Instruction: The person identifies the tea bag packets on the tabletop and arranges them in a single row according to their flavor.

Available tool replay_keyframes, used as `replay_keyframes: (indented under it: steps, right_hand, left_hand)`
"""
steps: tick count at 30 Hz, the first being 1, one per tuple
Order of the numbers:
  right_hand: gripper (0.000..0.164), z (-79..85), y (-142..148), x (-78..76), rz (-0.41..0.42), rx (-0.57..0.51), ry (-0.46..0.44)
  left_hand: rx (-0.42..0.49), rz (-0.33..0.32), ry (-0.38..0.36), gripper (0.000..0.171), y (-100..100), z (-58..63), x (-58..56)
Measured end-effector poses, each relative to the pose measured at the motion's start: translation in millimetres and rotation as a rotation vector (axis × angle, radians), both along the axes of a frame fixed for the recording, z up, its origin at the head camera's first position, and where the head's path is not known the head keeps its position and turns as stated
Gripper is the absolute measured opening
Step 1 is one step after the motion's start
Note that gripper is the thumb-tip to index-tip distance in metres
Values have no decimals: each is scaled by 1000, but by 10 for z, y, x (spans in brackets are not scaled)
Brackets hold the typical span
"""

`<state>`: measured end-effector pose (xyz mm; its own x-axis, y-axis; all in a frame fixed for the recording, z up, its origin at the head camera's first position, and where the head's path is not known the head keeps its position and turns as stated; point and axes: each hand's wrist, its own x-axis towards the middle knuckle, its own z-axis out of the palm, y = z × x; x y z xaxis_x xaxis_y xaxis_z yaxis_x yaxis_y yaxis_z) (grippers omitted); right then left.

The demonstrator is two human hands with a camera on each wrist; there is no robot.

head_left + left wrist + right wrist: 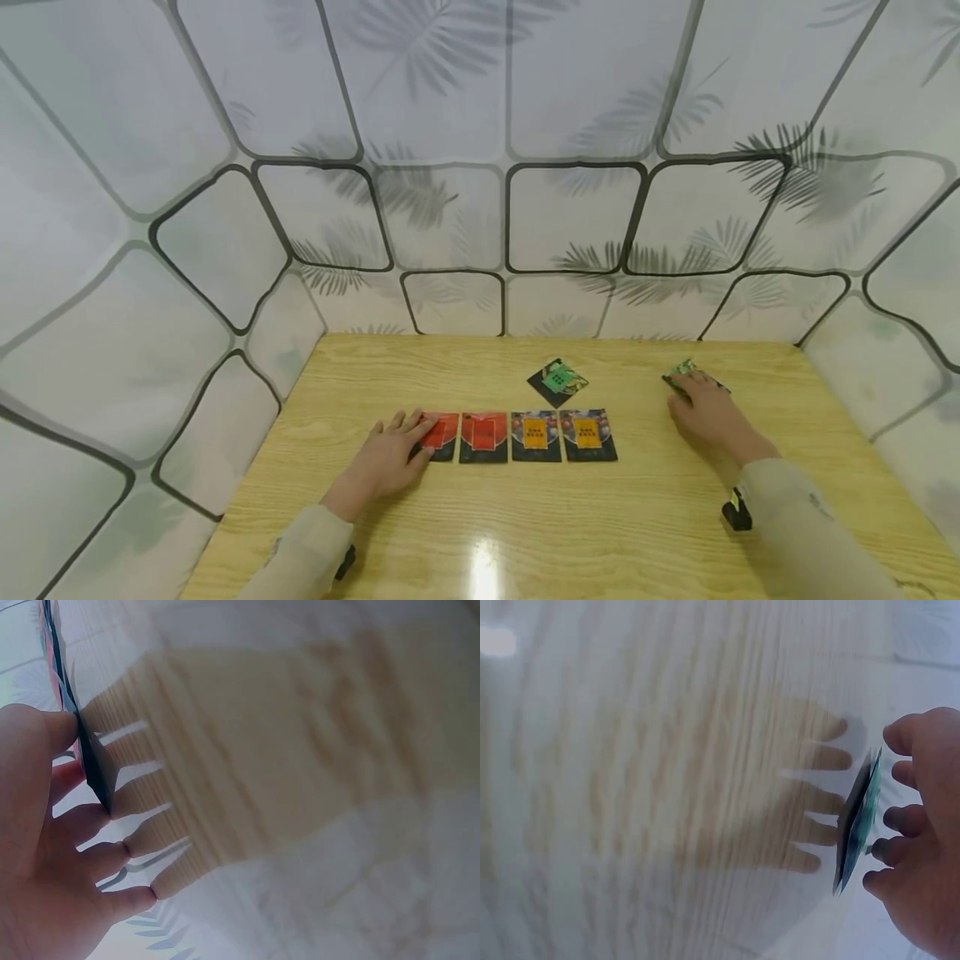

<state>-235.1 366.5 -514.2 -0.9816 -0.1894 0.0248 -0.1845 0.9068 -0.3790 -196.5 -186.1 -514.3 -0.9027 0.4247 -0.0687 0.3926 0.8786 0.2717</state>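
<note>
In the head view, my left hand [388, 457] rests with spread fingers on the table and the left side of a red-and-black flat packet [442, 437]. The left wrist view shows the thumb of that hand [45, 847] at the packet's dark edge [94, 769]. A second red packet [483, 437] and two packets with orange labels [536, 436] [588, 434] continue the row. At the right, my right hand [708, 410] is over a green packet [684, 368], partly covering it. In the right wrist view, the loosely spread fingers of the right hand [930, 825] are beside this packet [861, 817].
Another green-labelled packet [557, 382] lies turned like a diamond behind the row. The wooden table [555, 525] meets patterned cloth walls [450, 208] at the back and sides. Light glares on its front part.
</note>
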Motion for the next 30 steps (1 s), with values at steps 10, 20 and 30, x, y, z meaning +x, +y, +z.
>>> replay_keyframes:
  steps: [10,20,30]
  right_hand:
    - [59,-66,231,-75,-50,38,-31]
    - [61,-112,254,-84,-60,33,-39]
    - [60,-27,212,0,-48,70,-44]
  left_hand:
    - [0,-5,10,57,8,-12,-13]
    - [-7,-1,13,57,1,-18,-16]
    - [1,2,19,57,5,-25,-13]
